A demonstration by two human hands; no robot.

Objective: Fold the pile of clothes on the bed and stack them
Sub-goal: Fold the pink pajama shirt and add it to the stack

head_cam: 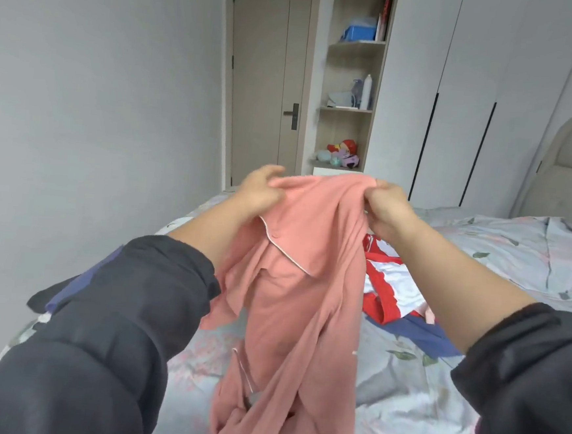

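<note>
A pink pyjama top (301, 286) with white piping hangs in the air above the bed. My left hand (257, 190) grips its upper edge on the left. At the right end of that same edge, my right hand (386, 209) pinches the cloth. The garment's lower part trails down toward the bed, bunched and twisted. Behind it on the bed (470, 385) lies a small pile: a red and white garment (387, 286) over a dark blue one (429, 337). Part of the pile is hidden by the pink top.
The bed has a grey floral cover and a padded headboard (569, 167) at the right. White wardrobes (475, 94), an open shelf unit (351, 85) with toys and bottles, and a closed door (268, 78) stand behind. A grey wall fills the left.
</note>
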